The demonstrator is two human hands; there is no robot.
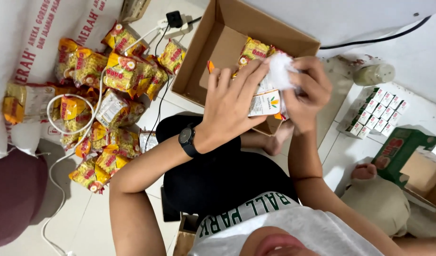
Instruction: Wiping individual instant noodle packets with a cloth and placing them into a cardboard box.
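Yellow noodle packet (pixel 265 102) sits above the open cardboard box (pixel 227 42), gripped between both hands. Left hand (pixel 229 102) wraps its fingers over the packet's side, while right hand (pixel 310 92) presses a white cloth (pixel 280 71) against its top

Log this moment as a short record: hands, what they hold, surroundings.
left hand: grips a noodle packet from the side
right hand: presses a white cloth onto the packet
cardboard box: open, beyond the hands, packets inside
packet pile: yellow packets heaped on the floor, left of the box
small cartons: rows on the floor, right
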